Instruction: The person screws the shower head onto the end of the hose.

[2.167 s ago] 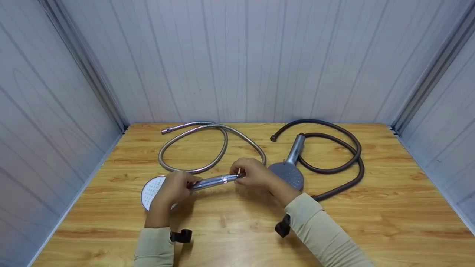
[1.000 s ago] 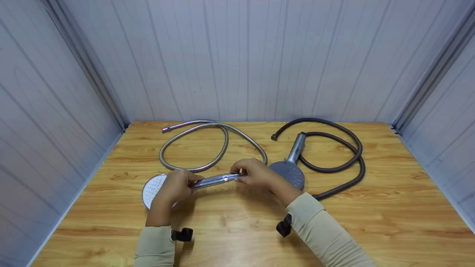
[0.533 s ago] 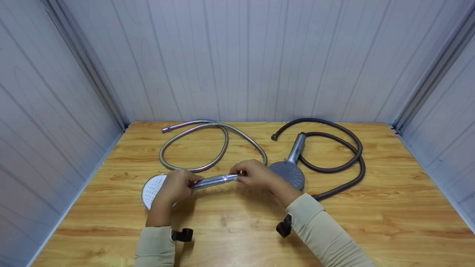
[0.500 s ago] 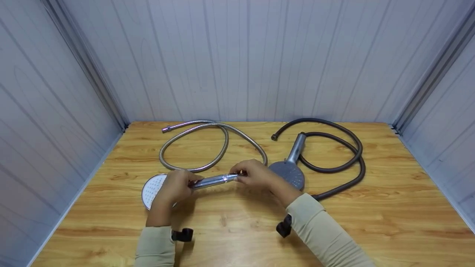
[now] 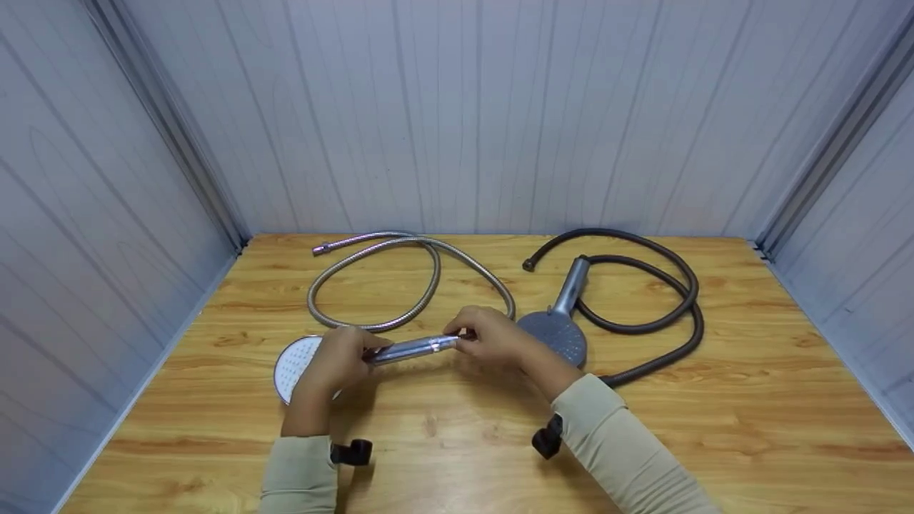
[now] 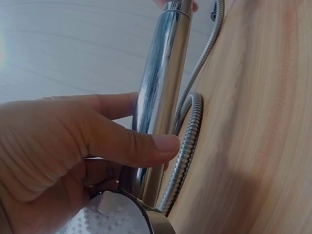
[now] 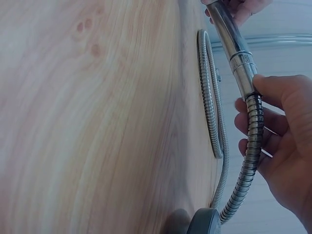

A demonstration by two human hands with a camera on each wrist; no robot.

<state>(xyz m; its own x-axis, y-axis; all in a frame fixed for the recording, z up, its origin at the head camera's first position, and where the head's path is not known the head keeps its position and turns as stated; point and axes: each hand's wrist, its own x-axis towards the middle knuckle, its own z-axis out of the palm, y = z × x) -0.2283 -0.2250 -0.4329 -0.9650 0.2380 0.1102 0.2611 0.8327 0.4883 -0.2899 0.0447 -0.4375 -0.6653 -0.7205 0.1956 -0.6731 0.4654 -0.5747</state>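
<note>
My left hand (image 5: 337, 360) grips a chrome shower head (image 5: 403, 350) by its handle, just above the round white spray face (image 5: 294, 368); its thumb lies across the handle in the left wrist view. The handle points right and slightly up. At its far end my right hand (image 5: 493, 337) holds the tapered chrome nut (image 7: 244, 78) of a flexible metal shower hose (image 7: 246, 170). The thumb presses near the nut's lower edge, with the fingers behind the hose. In the right wrist view the nut sits in line against the handle end, and the hose bends down toward the table.
The rest of the metal hose loops over the wooden table (image 5: 428, 428) at back left, ending in a small connector (image 5: 321, 249). A grey shower head (image 5: 555, 334) with a coiled dark hose (image 5: 696, 328) lies right, partly behind my right arm. Panel walls (image 5: 457, 121) enclose the table.
My right fingers and thumb shift slightly around the hose nut, hiding more of the hose end than earlier. My left hand keeps the shower head in nearly the same place.
</note>
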